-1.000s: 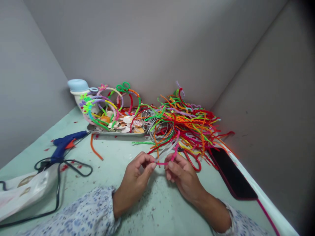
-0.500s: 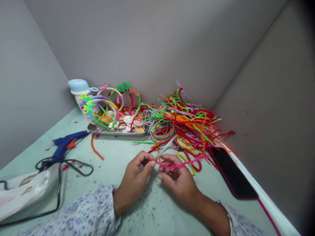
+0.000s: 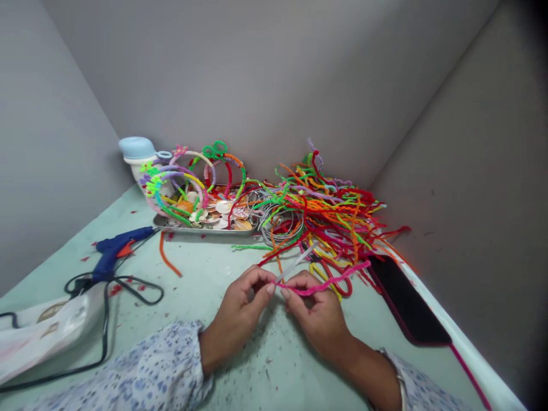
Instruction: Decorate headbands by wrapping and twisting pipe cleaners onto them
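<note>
Between thumb and forefinger, my left hand (image 3: 244,305) pinches the end of a thin silvery-grey strip (image 3: 297,264) together with the near end of a pink pipe cleaner (image 3: 338,279). The strip slants up and away to the right. My right hand (image 3: 319,311) is closed, its thumb and forefinger pinching the pink pipe cleaner just right of my left fingertips. The pipe cleaner's loose end runs out over my right fingers. Scissors with red and yellow handles (image 3: 349,285) lie just beyond my right hand, partly covered.
A pile of coloured pipe cleaners (image 3: 334,205) lies at the back beside coiled silver wire (image 3: 280,225). Decorated hoops stand in a metal tray (image 3: 201,232) of shells, near a bottle (image 3: 137,149). A blue glue gun (image 3: 111,251) with its cord lies left; a phone (image 3: 409,299) lies right.
My right thumb and forefinger have closed on the pink pipe cleaner, close against my left fingertips. The strip and the pipe cleaner's loose end have shifted slightly right.
</note>
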A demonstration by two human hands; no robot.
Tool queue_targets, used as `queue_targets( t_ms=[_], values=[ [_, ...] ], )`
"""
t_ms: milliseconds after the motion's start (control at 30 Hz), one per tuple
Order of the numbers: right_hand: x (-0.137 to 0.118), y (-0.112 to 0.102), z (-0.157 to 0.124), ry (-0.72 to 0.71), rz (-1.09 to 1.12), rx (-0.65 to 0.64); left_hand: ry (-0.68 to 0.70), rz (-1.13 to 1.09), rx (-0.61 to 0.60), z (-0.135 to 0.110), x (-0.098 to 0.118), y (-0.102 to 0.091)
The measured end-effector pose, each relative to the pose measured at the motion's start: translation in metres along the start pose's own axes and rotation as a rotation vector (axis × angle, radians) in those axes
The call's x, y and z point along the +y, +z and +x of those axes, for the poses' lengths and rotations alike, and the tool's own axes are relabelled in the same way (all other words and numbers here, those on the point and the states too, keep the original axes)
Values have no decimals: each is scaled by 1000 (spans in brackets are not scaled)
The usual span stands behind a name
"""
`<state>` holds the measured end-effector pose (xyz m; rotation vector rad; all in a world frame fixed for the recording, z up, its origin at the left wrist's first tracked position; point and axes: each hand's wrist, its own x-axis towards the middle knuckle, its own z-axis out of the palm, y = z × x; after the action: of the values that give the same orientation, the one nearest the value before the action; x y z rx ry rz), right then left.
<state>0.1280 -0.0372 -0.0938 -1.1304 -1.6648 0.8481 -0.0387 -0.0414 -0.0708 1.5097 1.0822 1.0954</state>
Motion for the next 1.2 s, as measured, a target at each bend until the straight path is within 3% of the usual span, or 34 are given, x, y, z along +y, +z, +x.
queue_targets(
  t_ms=[367,767,1033,1200],
  values=[
    [-7,-1,-3,-306,-155,50,38,72,4,-1,-4,0],
    [-10,-1,-6,-458,-222,66,91,173,-1,-4,-1,2],
    [-12,-7,-8,-604,-492,56,123,214,-22,-5,0,2],
    [-14,-7,-9,-636,-458,51,115,198,-39,-6,2,2]
  ],
)
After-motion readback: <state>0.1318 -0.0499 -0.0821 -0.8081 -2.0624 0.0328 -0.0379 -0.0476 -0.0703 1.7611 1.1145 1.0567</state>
